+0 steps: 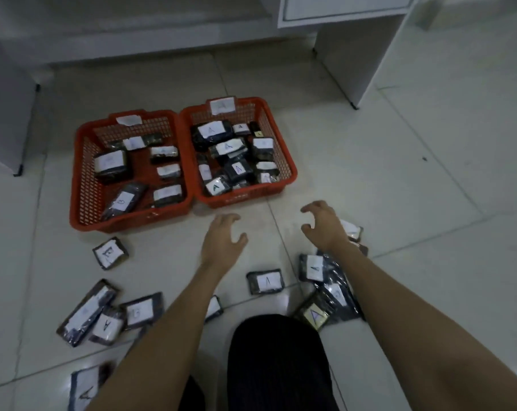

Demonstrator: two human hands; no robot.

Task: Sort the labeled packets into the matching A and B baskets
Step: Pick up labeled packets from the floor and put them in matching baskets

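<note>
Both hands hang over bare floor [399, 173] just in front of the 2 red baskets, and neither holds anything. The left hand [221, 238] has loosely bent fingers; the right hand [322, 223] has its fingers curled like a claw around nothing.

The step in hand looks like reaching for the next packet. To do it well, read the letter first, pinch the packet by its edges so the label stays in view, then drop it in the matching basket: the B basket [82, 179] on the left, the A basket [284, 155] on the right.

The nearest pick for the right hand is the A packet [265, 281], lying on the floor between the forearms, near but behind the fingers and not touching them. A B packet [110, 253] lies to the left of the left hand, well apart from it. More unsorted packets lie scattered toward the near edge of the floor.
</note>
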